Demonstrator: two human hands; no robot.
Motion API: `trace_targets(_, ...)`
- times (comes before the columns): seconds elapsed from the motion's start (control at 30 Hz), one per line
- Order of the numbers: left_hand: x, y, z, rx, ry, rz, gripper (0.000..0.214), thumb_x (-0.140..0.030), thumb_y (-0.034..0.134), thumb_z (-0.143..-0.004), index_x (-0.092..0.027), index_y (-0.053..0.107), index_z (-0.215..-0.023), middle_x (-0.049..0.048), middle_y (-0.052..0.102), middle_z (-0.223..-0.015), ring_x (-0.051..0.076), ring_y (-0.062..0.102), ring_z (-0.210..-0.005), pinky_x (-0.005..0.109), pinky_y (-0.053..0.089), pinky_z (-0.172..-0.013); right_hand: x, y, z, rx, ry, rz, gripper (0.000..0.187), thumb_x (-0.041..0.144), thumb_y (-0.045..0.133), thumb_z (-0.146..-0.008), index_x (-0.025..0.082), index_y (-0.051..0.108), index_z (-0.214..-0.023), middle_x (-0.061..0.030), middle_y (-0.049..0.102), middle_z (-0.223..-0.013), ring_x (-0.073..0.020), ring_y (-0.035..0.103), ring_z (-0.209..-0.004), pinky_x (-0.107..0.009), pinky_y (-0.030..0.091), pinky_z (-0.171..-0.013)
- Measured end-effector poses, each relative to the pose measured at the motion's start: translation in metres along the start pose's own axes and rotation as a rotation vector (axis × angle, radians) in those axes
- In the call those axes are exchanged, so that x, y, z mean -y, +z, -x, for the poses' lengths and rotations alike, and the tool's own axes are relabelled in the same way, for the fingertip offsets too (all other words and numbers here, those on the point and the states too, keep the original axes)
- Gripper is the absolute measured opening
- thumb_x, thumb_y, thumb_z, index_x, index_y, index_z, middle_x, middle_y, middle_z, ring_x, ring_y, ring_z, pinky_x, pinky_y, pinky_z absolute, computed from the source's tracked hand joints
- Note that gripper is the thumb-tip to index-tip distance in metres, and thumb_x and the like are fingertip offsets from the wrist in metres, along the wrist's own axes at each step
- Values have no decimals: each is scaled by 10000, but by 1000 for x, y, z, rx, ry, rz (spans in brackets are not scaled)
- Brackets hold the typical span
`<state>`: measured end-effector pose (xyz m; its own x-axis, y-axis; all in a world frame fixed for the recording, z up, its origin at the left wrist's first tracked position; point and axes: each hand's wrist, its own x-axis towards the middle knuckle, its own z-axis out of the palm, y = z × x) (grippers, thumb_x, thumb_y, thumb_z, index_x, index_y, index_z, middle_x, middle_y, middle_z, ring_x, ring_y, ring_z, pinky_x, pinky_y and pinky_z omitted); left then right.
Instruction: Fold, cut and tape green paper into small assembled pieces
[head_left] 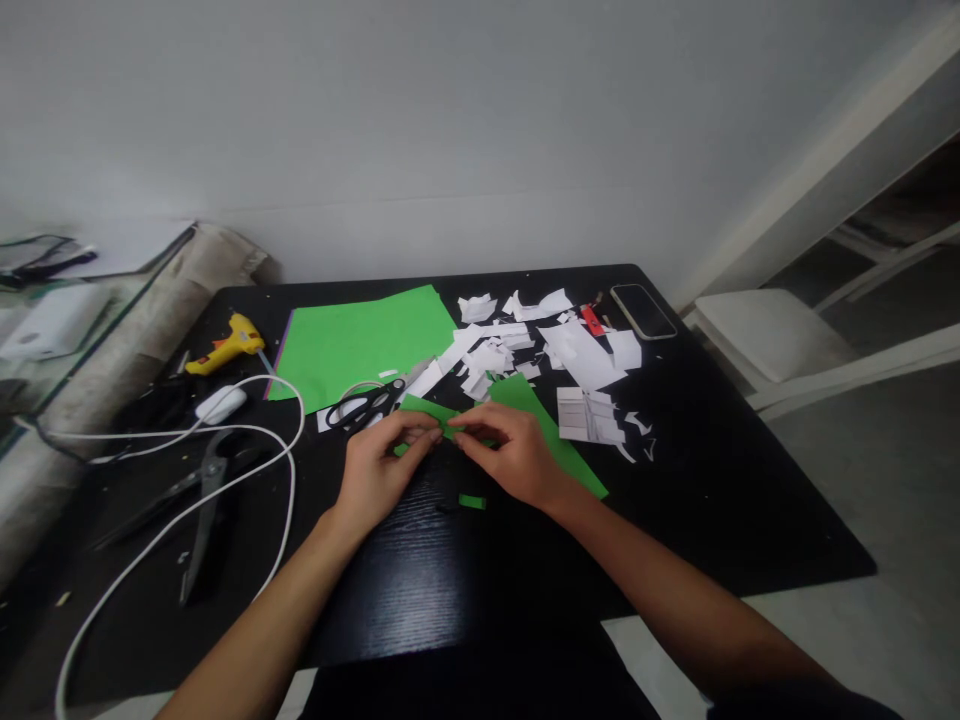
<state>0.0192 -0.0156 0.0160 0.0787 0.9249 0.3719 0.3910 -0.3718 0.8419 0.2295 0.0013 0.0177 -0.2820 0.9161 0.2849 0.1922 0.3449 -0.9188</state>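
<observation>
Between my two hands is a small piece of green paper (429, 407), pinched from both sides above the black table. My left hand (379, 465) closes thumb and fingers on its left part. My right hand (517, 452) pinches the right end, fingertips close to those of the left. Under and beyond the right hand lies a larger green paper strip (570, 455). A tiny green scrap (472, 501) rests on the table just below the hands. Black-handled scissors (367, 405) lie right behind my left hand, blades pointing to the back right.
White paper scraps (577, 350) are scattered behind my hands, with a red object (592, 320) and a phone (643, 311) near them. Green sheets (360, 340) lie at the back left. Leftward are a yellow glue gun (229, 345), large shears (206, 500) and a looping white cable (292, 470).
</observation>
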Motion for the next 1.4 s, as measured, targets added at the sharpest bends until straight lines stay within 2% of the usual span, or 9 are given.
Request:
trace_targets(0.2,-1,-3,1,9,6,45,81,-224,774,-927,-255,808,-993,-6,819,-857,151,766,-677,274,643,-655,1,0,-1,-32,56,-110,133,217,751,-892,263,835,-984,-45,809,-974,-198,765,-873,-356,645,-779)
trace_targets(0.47,-3,-9,-3,-54,-42,106,69,-215,791,-901,-213,781,-969,-2,785,-757,147,758,-627,260,650,-622,-2,-3,-5,-51,194,-310,74,241,814,-819,254,814,-892,-22,797,-864,-190,766,-784,-386,661,-816)
trace_targets(0.6,-4,-9,-5,-45,-24,103,63,-222,788,-900,-213,762,-956,7,775,-827,137,748,-657,247,635,-626,-2,-5,-7,-14,258,-346,73,224,812,-810,255,804,-876,-13,795,-817,-196,776,-763,-403,668,-835)
trace_targets(0.7,-5,-8,-5,-32,-13,104,83,-238,807,-881,-212,746,-930,16,761,-896,133,735,-670,248,626,-619,-2,-5,-7,-10,261,-340,77,210,813,-796,254,810,-859,-18,802,-832,-199,776,-765,-399,664,-822)
trace_targets(0.83,-5,-8,-5,13,-47,124,77,-234,790,-899,-213,752,-964,5,775,-794,151,764,-669,253,640,-640,-1,-5,-7,-12,255,-326,85,201,814,-785,255,818,-850,-17,803,-826,-191,763,-750,-381,648,-796)
trace_targets(0.97,-8,-9,-3,-3,-57,133,99,-222,770,-917,-202,789,-1012,11,804,-770,157,786,-666,249,645,-654,0,-6,-7,-1,269,-341,78,229,817,-781,253,824,-855,-9,797,-803,-186,755,-741,-369,637,-776)
trace_targets(1.23,-7,-10,-4,-16,-113,224,53,-220,753,-920,-210,793,-953,19,803,-736,162,783,-633,238,628,-608,3,-8,-9,7,295,-402,85,230,829,-763,269,837,-838,3,787,-776,-179,743,-719,-376,627,-765)
trace_targets(1.4,-10,-10,-5,15,-89,201,70,-212,771,-892,-210,784,-961,11,792,-730,155,764,-610,228,601,-571,4,-7,-8,11,275,-376,93,215,810,-771,271,839,-839,5,779,-777,-174,731,-718,-365,608,-751)
